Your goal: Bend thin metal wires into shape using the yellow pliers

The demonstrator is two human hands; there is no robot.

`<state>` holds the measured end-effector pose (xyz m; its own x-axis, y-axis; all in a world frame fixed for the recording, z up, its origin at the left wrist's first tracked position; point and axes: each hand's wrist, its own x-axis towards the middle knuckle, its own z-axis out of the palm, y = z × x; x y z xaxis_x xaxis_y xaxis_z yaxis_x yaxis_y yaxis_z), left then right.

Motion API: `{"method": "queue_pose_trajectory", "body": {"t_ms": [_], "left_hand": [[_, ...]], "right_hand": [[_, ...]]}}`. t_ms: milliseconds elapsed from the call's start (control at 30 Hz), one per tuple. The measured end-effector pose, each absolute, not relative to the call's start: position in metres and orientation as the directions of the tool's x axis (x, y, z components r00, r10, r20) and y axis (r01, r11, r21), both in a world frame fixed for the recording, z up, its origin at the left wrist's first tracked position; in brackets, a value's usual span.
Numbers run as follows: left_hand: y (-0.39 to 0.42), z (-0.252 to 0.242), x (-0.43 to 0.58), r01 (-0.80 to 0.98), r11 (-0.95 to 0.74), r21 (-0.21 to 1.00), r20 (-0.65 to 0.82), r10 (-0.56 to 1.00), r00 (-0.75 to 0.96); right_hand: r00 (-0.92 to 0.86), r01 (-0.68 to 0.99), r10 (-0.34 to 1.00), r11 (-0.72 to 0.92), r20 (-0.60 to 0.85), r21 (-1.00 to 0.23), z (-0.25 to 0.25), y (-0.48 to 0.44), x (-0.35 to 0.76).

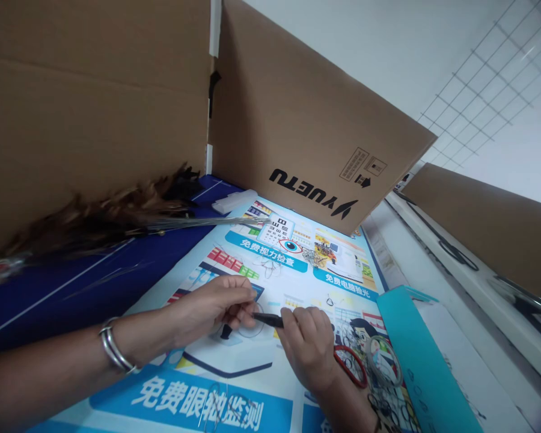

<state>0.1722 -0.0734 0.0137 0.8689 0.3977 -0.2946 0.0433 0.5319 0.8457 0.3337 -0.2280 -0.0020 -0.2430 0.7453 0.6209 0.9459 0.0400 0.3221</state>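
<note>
My right hand [306,343] is closed around a slim black tool with a tapered tip [269,320]; its other end is hidden in my fist. The tip points left and reaches my left hand's fingertips. My left hand [228,300] is pinched, thumb against fingers, over the printed sheet [277,288]. Whatever it grips is too fine to make out, though a faint thin loop seems to show just below the fingers. Right of my right wrist lie a red ring-shaped loop [350,365] and a pale grey ring [384,361], among several small dark loops [390,412].
Bundled brown feathers [94,219] with thin metal wires [207,222] lie at the left on blue cloth [157,264]. Tangled wire [313,257] sits farther back. Cardboard panels [297,108] stand behind. A teal-edged box [426,355] is at the right.
</note>
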Motion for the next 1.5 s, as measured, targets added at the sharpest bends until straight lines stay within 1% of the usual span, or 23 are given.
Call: {"method": "queue_pose_trajectory", "body": {"t_ms": [167, 533, 1100, 1500], "left_hand": [[-0.074, 0.016, 0.172, 0.062, 0.538, 0.841, -0.318, 0.398, 0.861], [-0.071, 0.01, 0.173, 0.08, 0.497, 0.864, -0.309, 0.398, 0.864], [-0.07, 0.009, 0.172, 0.093, 0.503, 0.859, -0.32, 0.387, 0.864], [-0.068, 0.007, 0.172, 0.082, 0.475, 0.876, -0.29, 0.383, 0.877]], "right_hand": [[-0.256, 0.944, 0.748, 0.055, 0.613, 0.327, -0.002, -0.229, 0.334], [-0.247, 0.937, 0.784, 0.044, 0.57, 0.347, -0.006, -0.231, 0.336], [-0.258, 0.931, 0.781, 0.044, 0.568, 0.362, -0.008, -0.231, 0.338], [-0.252, 0.933, 0.799, 0.05, 0.546, 0.357, -0.008, -0.232, 0.338]]}}
